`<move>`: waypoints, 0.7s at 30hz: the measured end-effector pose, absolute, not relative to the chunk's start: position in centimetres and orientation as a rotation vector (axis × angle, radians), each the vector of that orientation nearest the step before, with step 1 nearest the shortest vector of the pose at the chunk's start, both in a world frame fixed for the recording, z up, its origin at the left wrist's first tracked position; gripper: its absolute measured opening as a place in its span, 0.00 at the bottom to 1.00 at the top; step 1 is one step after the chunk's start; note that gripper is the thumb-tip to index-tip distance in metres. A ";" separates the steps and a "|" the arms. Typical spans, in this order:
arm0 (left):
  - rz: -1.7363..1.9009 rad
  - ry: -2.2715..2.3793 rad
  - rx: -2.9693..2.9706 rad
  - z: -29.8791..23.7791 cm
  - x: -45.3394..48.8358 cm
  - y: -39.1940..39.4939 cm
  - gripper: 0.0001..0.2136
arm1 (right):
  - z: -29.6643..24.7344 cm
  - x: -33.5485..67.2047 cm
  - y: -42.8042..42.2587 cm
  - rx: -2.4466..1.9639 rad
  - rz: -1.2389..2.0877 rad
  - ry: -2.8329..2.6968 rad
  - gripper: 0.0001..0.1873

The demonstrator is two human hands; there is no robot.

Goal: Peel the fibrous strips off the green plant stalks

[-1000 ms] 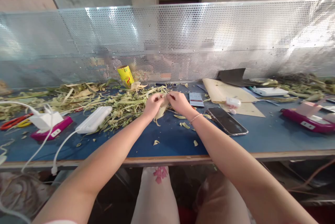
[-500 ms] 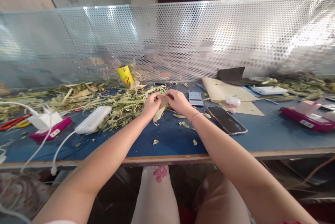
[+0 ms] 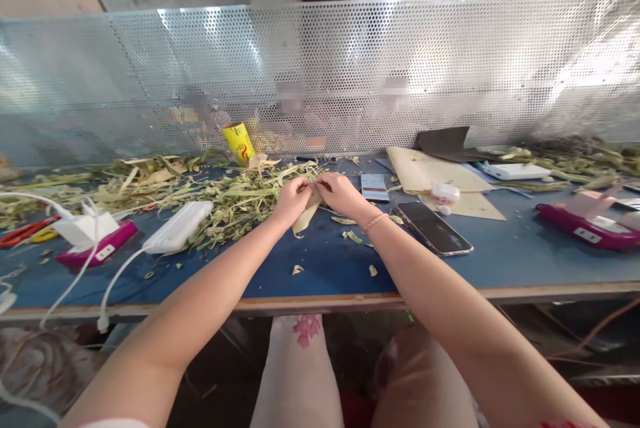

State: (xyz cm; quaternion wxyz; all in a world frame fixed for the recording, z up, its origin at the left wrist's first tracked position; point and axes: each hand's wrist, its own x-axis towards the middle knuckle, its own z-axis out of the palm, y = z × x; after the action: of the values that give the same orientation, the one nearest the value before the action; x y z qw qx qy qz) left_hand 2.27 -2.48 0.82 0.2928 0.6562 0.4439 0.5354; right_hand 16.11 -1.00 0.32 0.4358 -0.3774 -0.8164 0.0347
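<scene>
1. Currently, the bare left hand (image 3: pixel 294 200) and the bare right hand (image 3: pixel 340 193) meet at the fingertips, pinching the upper end of a flat, pale green leaf strip (image 3: pixel 304 220) that hangs over the dark blue counter (image 3: pixel 300 288).
2. A tangled heap of yellow-green plant stalks (image 3: pixel 235 201) spreads beside the left hand.
3. Behind the heap, a bright yellow printed tube (image 3: pixel 238 143) stands tilted.
4. A flat, black-screened phone (image 3: pixel 434 228) lies to the right hand's right.

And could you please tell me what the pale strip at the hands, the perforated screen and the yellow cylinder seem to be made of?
Pale strip: probably dried leaf, matte, by its greenish-tan colour and tapered end. Perforated screen: likely metal, shiny, with bright reflections. Yellow cylinder: printed, smooth; cardboard or plastic, I cannot tell.
</scene>
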 end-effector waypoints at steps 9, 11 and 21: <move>1.393 1.221 1.535 1.1 2.6 -2.5 0.05 | 0.5 16.2 -1.7 -0.954 -0.101 -2.148 0.10; 1.376 1.215 1.456 1.2 2.7 -2.6 0.05 | 0.6 16.3 -1.9 -0.972 -0.177 -2.175 0.12; 1.391 1.173 1.262 1.5 3.1 -3.1 0.07 | 1.1 16.0 -2.2 -1.025 -0.453 -2.279 0.12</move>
State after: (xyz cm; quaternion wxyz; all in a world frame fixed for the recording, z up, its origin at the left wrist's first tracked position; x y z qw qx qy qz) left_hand 3.13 -3.06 1.50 0.4471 0.5099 0.4737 0.5619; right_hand 15.99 -2.23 1.06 0.2963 -0.3854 -0.8571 -0.1705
